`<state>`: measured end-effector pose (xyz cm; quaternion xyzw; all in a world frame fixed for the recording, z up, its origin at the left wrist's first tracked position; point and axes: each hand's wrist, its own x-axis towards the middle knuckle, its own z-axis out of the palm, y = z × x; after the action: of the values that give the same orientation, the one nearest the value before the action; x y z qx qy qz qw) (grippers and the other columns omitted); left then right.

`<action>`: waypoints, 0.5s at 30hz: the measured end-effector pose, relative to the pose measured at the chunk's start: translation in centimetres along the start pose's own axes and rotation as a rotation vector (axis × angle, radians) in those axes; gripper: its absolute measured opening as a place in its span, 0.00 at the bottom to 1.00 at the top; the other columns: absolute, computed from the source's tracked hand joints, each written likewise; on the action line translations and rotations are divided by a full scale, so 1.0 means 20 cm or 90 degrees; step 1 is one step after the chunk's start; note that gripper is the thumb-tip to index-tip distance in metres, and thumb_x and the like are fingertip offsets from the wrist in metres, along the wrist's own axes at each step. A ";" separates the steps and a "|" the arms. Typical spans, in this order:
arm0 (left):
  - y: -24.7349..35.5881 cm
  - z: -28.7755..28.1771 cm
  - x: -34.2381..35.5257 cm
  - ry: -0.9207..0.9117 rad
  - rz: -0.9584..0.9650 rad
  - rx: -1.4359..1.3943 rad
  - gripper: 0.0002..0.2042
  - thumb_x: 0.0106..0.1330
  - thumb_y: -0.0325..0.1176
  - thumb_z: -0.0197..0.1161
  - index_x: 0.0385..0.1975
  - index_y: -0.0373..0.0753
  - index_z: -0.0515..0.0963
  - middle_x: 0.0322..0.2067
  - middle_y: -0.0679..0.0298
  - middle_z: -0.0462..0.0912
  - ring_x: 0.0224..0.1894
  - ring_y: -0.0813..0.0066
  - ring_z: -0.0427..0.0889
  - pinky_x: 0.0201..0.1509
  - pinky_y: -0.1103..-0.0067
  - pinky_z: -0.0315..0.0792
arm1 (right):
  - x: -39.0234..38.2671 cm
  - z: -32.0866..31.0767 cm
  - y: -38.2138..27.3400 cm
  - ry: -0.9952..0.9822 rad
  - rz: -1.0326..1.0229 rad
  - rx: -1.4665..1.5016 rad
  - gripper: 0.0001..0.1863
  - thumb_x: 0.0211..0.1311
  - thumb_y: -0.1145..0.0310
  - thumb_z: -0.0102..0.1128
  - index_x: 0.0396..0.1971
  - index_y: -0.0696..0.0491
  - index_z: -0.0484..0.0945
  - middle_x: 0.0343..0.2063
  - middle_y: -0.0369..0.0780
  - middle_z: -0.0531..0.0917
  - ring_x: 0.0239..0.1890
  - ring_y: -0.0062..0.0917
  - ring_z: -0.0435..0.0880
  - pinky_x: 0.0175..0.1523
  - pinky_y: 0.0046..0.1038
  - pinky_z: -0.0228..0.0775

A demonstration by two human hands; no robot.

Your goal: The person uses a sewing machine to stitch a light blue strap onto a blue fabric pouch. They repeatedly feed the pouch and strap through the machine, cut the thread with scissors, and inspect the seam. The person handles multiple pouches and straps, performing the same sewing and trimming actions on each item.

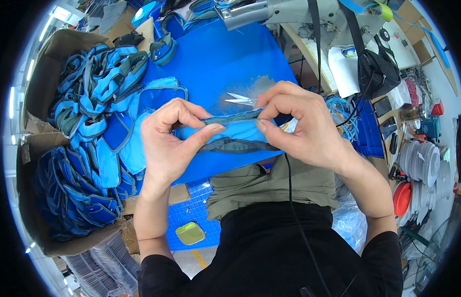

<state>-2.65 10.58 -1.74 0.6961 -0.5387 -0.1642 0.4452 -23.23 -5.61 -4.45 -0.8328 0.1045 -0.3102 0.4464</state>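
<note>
Between my two hands stretches a light-blue fabric piece (240, 130) with dark grey edging. My left hand (172, 136) pinches its upper edge at the left, thumb against fingertips. At the other end, my right hand (301, 121) pinches the same edge between thumb and fingers. A pair of small scissors (240, 99) pokes out leftward from behind the right hand's fingers, blades slightly apart; its handles are hidden, apparently tucked in that hand. A curved dark grey band (235, 145) hangs along the piece's lower side. All of this is above the blue tabletop (220, 59).
Left of the table, a cardboard box (47, 64) holds blue and grey sewn pieces, and another box (27, 188) holds dark-blue ones. A sewing machine (285, 12) stands at the far side. Rolls of white tape (421, 161) are stacked at the right.
</note>
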 end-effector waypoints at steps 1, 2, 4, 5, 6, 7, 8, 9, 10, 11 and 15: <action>0.00 0.00 0.00 0.000 -0.004 -0.001 0.12 0.51 0.18 0.79 0.23 0.36 0.79 0.33 0.60 0.85 0.35 0.81 0.81 0.39 0.82 0.75 | 0.00 0.00 0.00 -0.002 0.002 0.001 0.07 0.54 0.72 0.70 0.27 0.59 0.82 0.36 0.45 0.85 0.40 0.39 0.85 0.45 0.35 0.76; 0.00 0.00 0.00 0.000 -0.009 -0.002 0.12 0.51 0.18 0.79 0.23 0.36 0.79 0.33 0.60 0.85 0.35 0.81 0.81 0.39 0.82 0.75 | 0.00 0.00 0.00 -0.004 0.005 0.001 0.07 0.54 0.72 0.70 0.27 0.60 0.82 0.36 0.45 0.85 0.40 0.39 0.85 0.45 0.35 0.76; 0.00 0.00 0.00 0.000 -0.006 -0.007 0.12 0.51 0.18 0.79 0.23 0.36 0.79 0.33 0.60 0.85 0.35 0.81 0.82 0.39 0.82 0.75 | 0.00 0.00 0.00 -0.005 0.007 0.001 0.07 0.54 0.72 0.69 0.26 0.60 0.81 0.36 0.45 0.85 0.40 0.39 0.85 0.46 0.35 0.75; 0.00 0.00 0.00 0.000 -0.005 -0.010 0.12 0.51 0.18 0.79 0.23 0.36 0.79 0.33 0.60 0.85 0.35 0.81 0.82 0.39 0.82 0.75 | 0.00 0.00 0.00 -0.005 0.008 0.001 0.07 0.55 0.72 0.69 0.26 0.60 0.81 0.36 0.45 0.85 0.40 0.39 0.84 0.46 0.36 0.75; 0.00 0.00 0.00 -0.001 -0.011 -0.018 0.12 0.51 0.18 0.79 0.23 0.36 0.79 0.33 0.60 0.85 0.35 0.81 0.82 0.40 0.82 0.75 | 0.00 0.00 0.00 -0.003 0.009 0.002 0.07 0.54 0.72 0.69 0.26 0.59 0.81 0.36 0.45 0.85 0.40 0.39 0.84 0.46 0.36 0.75; 0.00 0.00 0.00 -0.002 -0.016 -0.026 0.12 0.51 0.18 0.79 0.23 0.36 0.78 0.33 0.60 0.85 0.35 0.80 0.82 0.40 0.82 0.75 | 0.00 0.00 0.00 -0.002 0.010 0.004 0.07 0.54 0.72 0.69 0.26 0.59 0.81 0.36 0.45 0.85 0.40 0.39 0.84 0.47 0.36 0.75; 0.00 0.00 0.00 -0.003 -0.022 -0.035 0.12 0.51 0.18 0.79 0.23 0.36 0.78 0.33 0.60 0.85 0.35 0.80 0.82 0.40 0.82 0.75 | 0.00 0.01 0.00 -0.001 0.012 0.005 0.07 0.54 0.72 0.69 0.26 0.59 0.81 0.36 0.45 0.85 0.40 0.39 0.84 0.47 0.36 0.75; 0.00 0.01 0.00 -0.004 -0.028 -0.046 0.12 0.51 0.18 0.79 0.23 0.36 0.78 0.33 0.60 0.85 0.35 0.80 0.82 0.40 0.82 0.76 | 0.00 0.01 0.00 0.002 0.011 0.004 0.07 0.54 0.72 0.69 0.26 0.59 0.81 0.36 0.45 0.85 0.40 0.39 0.84 0.47 0.36 0.75; 0.00 0.01 -0.01 -0.005 -0.035 -0.058 0.12 0.51 0.18 0.79 0.23 0.36 0.78 0.33 0.60 0.85 0.35 0.80 0.82 0.40 0.82 0.76 | -0.01 0.01 0.01 0.004 0.011 0.003 0.07 0.54 0.72 0.69 0.26 0.59 0.81 0.36 0.45 0.85 0.40 0.39 0.84 0.47 0.36 0.75; 0.00 0.01 -0.01 -0.006 -0.042 -0.070 0.12 0.52 0.18 0.79 0.23 0.36 0.78 0.33 0.60 0.85 0.35 0.80 0.82 0.40 0.82 0.76 | -0.01 0.01 0.01 0.006 0.010 0.002 0.07 0.53 0.72 0.69 0.26 0.59 0.81 0.36 0.45 0.85 0.40 0.39 0.84 0.47 0.36 0.75; 0.01 0.01 0.00 -0.006 -0.032 -0.060 0.12 0.52 0.17 0.78 0.22 0.36 0.77 0.34 0.59 0.85 0.36 0.80 0.82 0.40 0.82 0.76 | -0.01 0.01 0.01 0.020 -0.006 -0.014 0.07 0.51 0.73 0.70 0.25 0.59 0.80 0.35 0.45 0.85 0.39 0.39 0.84 0.46 0.35 0.75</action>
<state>-3.02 10.49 -1.69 0.6871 -0.5149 -0.2035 0.4706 -23.14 -5.57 -4.81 -0.8333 0.1108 -0.3241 0.4340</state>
